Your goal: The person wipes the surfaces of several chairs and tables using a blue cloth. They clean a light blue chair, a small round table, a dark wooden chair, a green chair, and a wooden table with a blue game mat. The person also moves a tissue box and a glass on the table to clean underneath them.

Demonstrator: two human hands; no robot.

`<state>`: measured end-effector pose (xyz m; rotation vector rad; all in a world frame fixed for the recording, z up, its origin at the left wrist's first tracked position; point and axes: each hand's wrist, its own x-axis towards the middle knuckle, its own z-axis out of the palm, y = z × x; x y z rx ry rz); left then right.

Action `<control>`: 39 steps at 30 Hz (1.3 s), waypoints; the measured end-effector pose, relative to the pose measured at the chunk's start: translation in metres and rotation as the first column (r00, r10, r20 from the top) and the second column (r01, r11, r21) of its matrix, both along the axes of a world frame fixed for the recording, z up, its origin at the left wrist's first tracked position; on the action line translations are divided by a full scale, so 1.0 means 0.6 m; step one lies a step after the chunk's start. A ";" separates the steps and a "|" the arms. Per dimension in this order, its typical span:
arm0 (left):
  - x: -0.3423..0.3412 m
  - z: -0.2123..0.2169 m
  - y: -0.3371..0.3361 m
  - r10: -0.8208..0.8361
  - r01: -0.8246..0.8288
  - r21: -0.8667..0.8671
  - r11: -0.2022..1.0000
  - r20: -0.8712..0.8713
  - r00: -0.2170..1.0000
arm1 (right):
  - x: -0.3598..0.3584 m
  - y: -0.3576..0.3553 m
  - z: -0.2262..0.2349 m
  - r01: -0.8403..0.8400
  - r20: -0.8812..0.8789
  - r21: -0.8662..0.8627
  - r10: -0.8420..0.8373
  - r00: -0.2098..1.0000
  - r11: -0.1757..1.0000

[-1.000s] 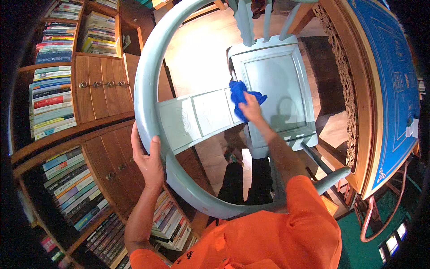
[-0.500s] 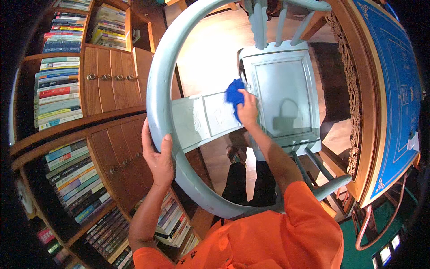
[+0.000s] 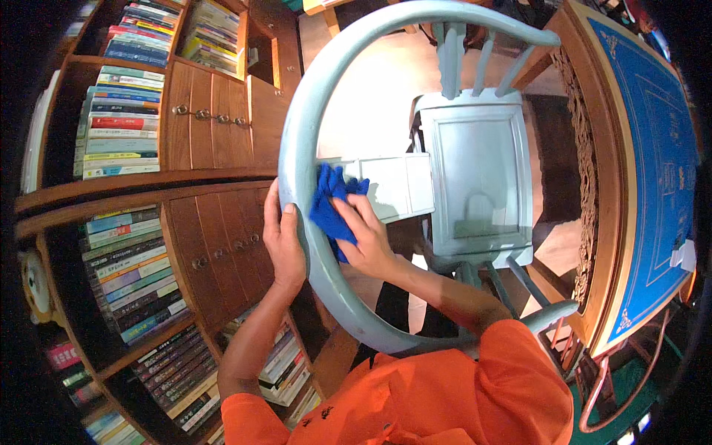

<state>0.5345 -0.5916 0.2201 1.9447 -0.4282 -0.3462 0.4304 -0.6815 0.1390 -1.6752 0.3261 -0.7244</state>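
A pale blue wooden armchair point(image 3: 300, 126) with a curved top rail stands in front of me. My left hand point(image 3: 285, 241) grips the outer left side of that rail, its thumb resting along the wood. Bunched in the fingers of my right hand point(image 3: 366, 241) is a blue cloth point(image 3: 334, 211). The cloth lies against the inner side of the rail, close to my left hand and at the top of the back panel point(image 3: 404, 182). Farther right is the chair's framed seat point(image 3: 478, 170), below the level of the rail.
Wooden bookshelves point(image 3: 96, 178) full of books, with cabinet doors point(image 3: 211, 141), run along the left. To the right stands a carved wooden table point(image 3: 612, 193) topped by a blue panel point(image 3: 660, 170). Another piece of wooden furniture point(image 3: 322, 7) shows at the far edge.
My right hand has moved left with the blue cloth, from beside the seat along the back panel to the rail. My left hand stays on the rail; the whole view has shifted slightly.
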 end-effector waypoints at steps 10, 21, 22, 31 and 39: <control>-0.004 0.011 0.004 0.067 -0.078 -0.138 0.987 -0.084 0.994 | -0.026 -0.096 0.000 -0.107 -0.105 0.173 0.126 0.986 0.979; -0.035 0.028 0.038 0.203 -0.348 -0.234 0.908 -0.482 0.853 | 0.170 -0.156 0.122 0.002 -0.010 -0.628 -0.010 1.000 0.778; -0.046 0.036 0.019 0.174 -0.241 -0.111 0.964 -0.421 0.890 | 0.209 -0.204 0.115 0.059 -0.032 -0.635 -0.102 0.994 0.770; -0.076 0.043 -0.012 0.190 -0.173 0.099 0.980 -0.195 0.962 | 0.164 -0.687 0.036 0.191 -0.438 -0.805 -0.779 0.448 0.562; -0.071 0.032 0.005 0.136 -0.114 0.209 0.971 -0.095 0.986 | -0.025 -0.867 -0.079 0.481 -0.274 -0.776 -0.904 0.327 0.409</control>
